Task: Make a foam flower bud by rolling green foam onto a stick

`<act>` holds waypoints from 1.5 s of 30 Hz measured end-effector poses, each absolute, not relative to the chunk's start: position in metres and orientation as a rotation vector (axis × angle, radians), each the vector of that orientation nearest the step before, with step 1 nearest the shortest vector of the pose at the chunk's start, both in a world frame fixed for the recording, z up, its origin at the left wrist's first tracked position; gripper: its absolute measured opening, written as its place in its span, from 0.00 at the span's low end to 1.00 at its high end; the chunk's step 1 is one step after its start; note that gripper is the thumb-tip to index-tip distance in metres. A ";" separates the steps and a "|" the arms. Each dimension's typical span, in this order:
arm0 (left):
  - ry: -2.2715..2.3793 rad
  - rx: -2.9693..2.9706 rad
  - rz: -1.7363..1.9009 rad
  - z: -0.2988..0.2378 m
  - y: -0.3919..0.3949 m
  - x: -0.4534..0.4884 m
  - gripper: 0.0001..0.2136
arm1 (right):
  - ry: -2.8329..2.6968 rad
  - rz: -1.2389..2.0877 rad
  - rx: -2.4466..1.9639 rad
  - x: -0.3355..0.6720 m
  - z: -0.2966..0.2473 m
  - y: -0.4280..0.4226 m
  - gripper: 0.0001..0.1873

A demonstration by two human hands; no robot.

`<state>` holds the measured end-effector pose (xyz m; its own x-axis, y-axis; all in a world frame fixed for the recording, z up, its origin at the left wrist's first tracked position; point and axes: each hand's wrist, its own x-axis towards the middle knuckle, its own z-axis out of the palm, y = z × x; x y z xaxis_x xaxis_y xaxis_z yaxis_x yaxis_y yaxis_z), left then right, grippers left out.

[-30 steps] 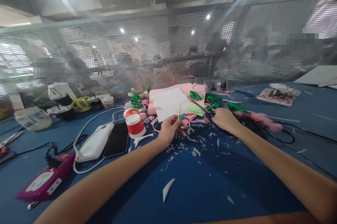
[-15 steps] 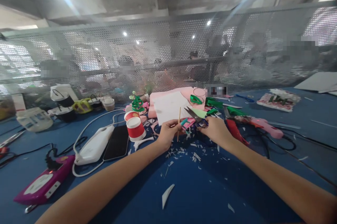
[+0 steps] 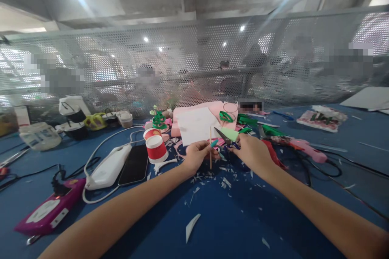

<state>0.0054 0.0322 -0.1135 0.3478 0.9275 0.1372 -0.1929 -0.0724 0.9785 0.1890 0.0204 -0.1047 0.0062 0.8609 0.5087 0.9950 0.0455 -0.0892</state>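
Note:
My left hand (image 3: 197, 157) is closed, pinching a thin wooden stick (image 3: 210, 157) that stands nearly upright. A small teal piece (image 3: 214, 144) shows at the same fingertips; whether it is joined to the stick I cannot tell. My right hand (image 3: 255, 150) grips a pair of scissors (image 3: 224, 136) with dark blue handles, its blades pointing up and left, apart from the stick. Behind the hands lie a white sheet (image 3: 197, 123) and a pale green piece of paper (image 3: 230, 133). White paper scraps (image 3: 225, 183) litter the blue table below.
On the left are red-and-white paper cups (image 3: 157, 149), a black phone (image 3: 133, 165), a white charger (image 3: 108, 168) and a purple power strip (image 3: 51, 210). A pink glue gun (image 3: 306, 148) lies to the right with its cord. A perforated metal screen (image 3: 194, 60) stands behind the table.
My left hand, with the stick and teal piece, has shifted slightly right toward the scissors. The scissor blades look closer together than before.

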 end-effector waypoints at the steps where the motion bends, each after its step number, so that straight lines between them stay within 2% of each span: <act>1: 0.760 1.311 1.083 -0.113 0.032 0.005 0.14 | -1.893 -0.452 -1.820 0.187 -0.103 0.018 0.12; 4: 0.763 1.322 1.071 -0.112 0.031 0.005 0.14 | -1.869 -0.468 -1.631 0.180 -0.100 0.011 0.07; 9: 0.774 1.318 1.078 -0.113 0.032 0.005 0.14 | -1.900 -0.246 -1.444 0.169 -0.103 0.006 0.08; 13: 0.765 1.302 1.078 -0.115 0.034 0.004 0.15 | -1.796 -0.228 -1.355 0.177 -0.109 0.018 0.05; 18: 0.760 1.304 1.075 -0.117 0.034 0.004 0.15 | -1.678 -0.384 -1.455 0.193 -0.113 0.050 0.09; 23: 0.774 1.294 1.069 -0.117 0.035 0.005 0.17 | -1.755 -0.497 -1.598 0.187 -0.103 0.087 0.19; 29: 0.760 1.374 0.975 -0.120 0.035 0.004 0.17 | -1.717 -0.323 -1.869 0.179 -0.093 0.129 0.25; 37: 0.800 1.525 0.900 -0.123 0.036 0.004 0.14 | -1.815 -0.167 -1.850 0.201 -0.105 0.147 0.21; 43: 0.833 1.615 0.964 -0.127 0.039 0.004 0.13 | -1.958 -0.087 -1.609 0.208 -0.082 0.139 0.08; 45: 0.872 1.722 1.005 -0.128 0.038 0.003 0.15 | -1.994 -0.054 -1.515 0.201 -0.074 0.129 0.08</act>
<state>0.0031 0.0383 -0.1279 0.4135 0.8773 0.2438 0.1179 -0.3171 0.9410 0.2011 0.1286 -0.0742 -0.1439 0.8557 0.4971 0.8812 0.3393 -0.3290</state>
